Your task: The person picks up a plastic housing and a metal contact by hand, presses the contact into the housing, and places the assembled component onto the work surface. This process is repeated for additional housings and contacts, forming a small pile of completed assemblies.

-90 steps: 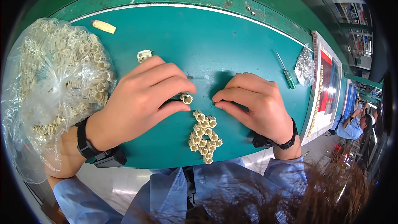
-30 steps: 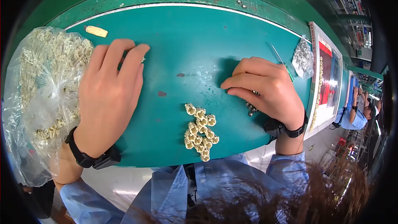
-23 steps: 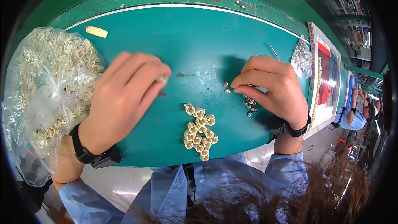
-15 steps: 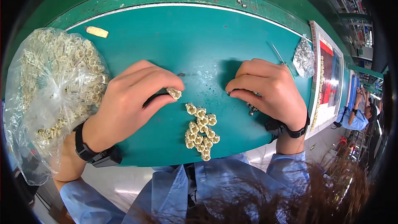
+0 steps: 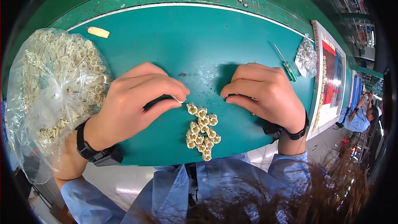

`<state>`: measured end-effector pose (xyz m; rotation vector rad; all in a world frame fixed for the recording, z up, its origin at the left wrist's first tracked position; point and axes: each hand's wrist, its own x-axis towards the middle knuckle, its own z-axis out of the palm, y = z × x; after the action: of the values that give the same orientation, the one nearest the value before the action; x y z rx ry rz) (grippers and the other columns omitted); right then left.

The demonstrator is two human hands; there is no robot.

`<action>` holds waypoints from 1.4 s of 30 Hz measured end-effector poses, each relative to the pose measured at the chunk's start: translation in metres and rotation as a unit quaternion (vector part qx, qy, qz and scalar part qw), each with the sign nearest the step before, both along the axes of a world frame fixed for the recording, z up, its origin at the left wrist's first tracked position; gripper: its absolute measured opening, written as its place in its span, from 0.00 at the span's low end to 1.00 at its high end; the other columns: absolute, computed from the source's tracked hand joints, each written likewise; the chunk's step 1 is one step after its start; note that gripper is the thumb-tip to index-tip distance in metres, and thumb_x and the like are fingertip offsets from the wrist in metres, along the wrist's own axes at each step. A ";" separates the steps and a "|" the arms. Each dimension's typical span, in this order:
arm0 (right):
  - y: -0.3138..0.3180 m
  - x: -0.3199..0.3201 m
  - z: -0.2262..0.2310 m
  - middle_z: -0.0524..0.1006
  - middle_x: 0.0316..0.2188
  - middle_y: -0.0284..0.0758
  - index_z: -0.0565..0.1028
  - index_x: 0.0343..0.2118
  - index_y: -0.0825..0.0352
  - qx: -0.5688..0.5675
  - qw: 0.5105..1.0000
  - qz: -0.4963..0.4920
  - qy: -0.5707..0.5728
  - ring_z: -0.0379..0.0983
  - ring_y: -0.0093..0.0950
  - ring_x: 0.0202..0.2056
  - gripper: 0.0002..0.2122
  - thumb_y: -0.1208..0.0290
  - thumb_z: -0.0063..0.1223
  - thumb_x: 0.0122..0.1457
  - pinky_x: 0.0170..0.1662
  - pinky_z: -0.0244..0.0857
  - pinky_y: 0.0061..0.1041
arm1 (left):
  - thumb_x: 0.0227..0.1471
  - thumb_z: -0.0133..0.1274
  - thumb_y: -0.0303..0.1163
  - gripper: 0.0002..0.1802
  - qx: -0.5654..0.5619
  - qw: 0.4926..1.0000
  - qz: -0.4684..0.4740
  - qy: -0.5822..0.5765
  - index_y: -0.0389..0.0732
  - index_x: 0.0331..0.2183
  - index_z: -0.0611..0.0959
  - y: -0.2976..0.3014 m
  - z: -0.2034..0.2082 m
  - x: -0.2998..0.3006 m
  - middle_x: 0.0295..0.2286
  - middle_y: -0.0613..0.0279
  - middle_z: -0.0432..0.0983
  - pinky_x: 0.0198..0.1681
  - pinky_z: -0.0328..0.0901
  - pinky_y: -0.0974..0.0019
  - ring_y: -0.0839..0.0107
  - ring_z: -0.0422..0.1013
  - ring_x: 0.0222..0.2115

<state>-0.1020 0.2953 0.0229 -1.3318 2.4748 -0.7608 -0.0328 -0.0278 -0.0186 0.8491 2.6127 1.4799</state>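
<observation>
Between thumb and forefinger, my left hand (image 5: 139, 101) pinches a small cream plastic part (image 5: 179, 99), mostly covered by the fingertips. Across from it, my right hand (image 5: 265, 95) is closed in a pinch, with a tiny dark, shiny metal ball (image 5: 225, 97) just showing at the fingertips. Partly hidden under that hand are several steel balls (image 5: 252, 114). A cluster of cream plastic parts (image 5: 203, 132) lies on the green mat (image 5: 166, 29) between my hands, toward the near edge.
A clear bag (image 5: 54, 87) full of cream parts stands at the left. Far left lies a yellowish stub (image 5: 98, 32). Rightward are a green-handled screwdriver (image 5: 289, 70), a small bag of metal balls (image 5: 306, 60) and a framed board (image 5: 329, 74). Another person (image 5: 357, 118) sits in the right background.
My left hand has turned and shifted slightly right, so its cream part is now mostly covered. My right fingertips have moved slightly left and down, and the screwdriver handle shows more.
</observation>
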 end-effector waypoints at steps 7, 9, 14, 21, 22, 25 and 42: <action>-0.004 0.003 -0.003 0.82 0.33 0.33 0.90 0.40 0.62 -0.008 1.000 -0.003 -0.008 0.82 0.36 0.34 0.10 0.74 0.78 0.54 0.35 0.75 0.36 | 0.53 0.76 0.24 0.18 0.005 0.999 0.027 -0.029 0.43 0.47 0.94 0.009 0.004 0.003 0.42 0.62 0.91 0.47 0.78 0.57 0.58 0.82 0.43; -0.009 0.005 -0.003 0.82 0.33 0.32 0.90 0.40 0.62 -0.015 1.000 -0.001 -0.012 0.81 0.35 0.33 0.10 0.74 0.78 0.55 0.35 0.75 0.35 | 0.51 0.78 0.23 0.19 -0.036 0.998 0.008 0.051 0.41 0.46 0.94 0.010 0.000 -0.003 0.43 0.60 0.92 0.49 0.79 0.57 0.58 0.83 0.45; -0.029 0.027 0.002 0.82 0.32 0.31 0.91 0.41 0.64 -0.080 0.986 -0.089 -0.112 0.80 0.27 0.32 0.10 0.80 0.79 0.56 0.33 0.73 0.30 | 0.49 0.78 0.24 0.19 -0.028 0.997 -0.007 0.071 0.40 0.46 0.94 0.011 -0.005 -0.005 0.44 0.61 0.90 0.49 0.77 0.58 0.58 0.81 0.45; -0.049 0.034 -0.006 0.82 0.32 0.31 0.91 0.41 0.65 -0.133 0.982 -0.107 -0.074 0.80 0.25 0.31 0.11 0.82 0.80 0.55 0.31 0.73 0.26 | 0.46 0.80 0.25 0.19 -0.030 0.998 0.024 0.049 0.41 0.42 0.93 0.014 -0.003 -0.002 0.45 0.63 0.84 0.44 0.74 0.57 0.58 0.76 0.43; -0.050 0.034 -0.008 0.82 0.31 0.31 0.91 0.41 0.65 -0.133 0.983 -0.107 -0.067 0.80 0.25 0.31 0.11 0.82 0.80 0.55 0.31 0.73 0.27 | 0.46 0.80 0.25 0.19 -0.029 0.998 0.024 0.048 0.41 0.42 0.93 0.014 -0.003 -0.002 0.45 0.63 0.84 0.44 0.74 0.57 0.58 0.76 0.43; -0.052 0.034 -0.011 0.82 0.31 0.31 0.91 0.40 0.65 -0.132 0.984 -0.103 -0.054 0.80 0.25 0.31 0.11 0.81 0.81 0.55 0.31 0.73 0.27 | 0.46 0.80 0.25 0.19 -0.044 0.999 0.017 0.014 0.41 0.42 0.92 0.015 0.000 -0.001 0.44 0.62 0.83 0.43 0.74 0.58 0.59 0.76 0.42; -0.054 0.034 -0.011 0.83 0.31 0.31 0.91 0.40 0.63 -0.131 0.986 -0.097 -0.028 0.80 0.29 0.31 0.12 0.78 0.82 0.53 0.32 0.71 0.31 | 0.53 0.76 0.29 0.13 -0.041 0.998 0.008 0.042 0.43 0.39 0.88 0.015 -0.005 -0.002 0.44 0.67 0.79 0.47 0.75 0.57 0.60 0.75 0.43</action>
<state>-0.0676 0.2418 0.0121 -1.1386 2.5536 -1.1883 -0.0344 -0.0128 -0.0234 0.9033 2.7243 1.3578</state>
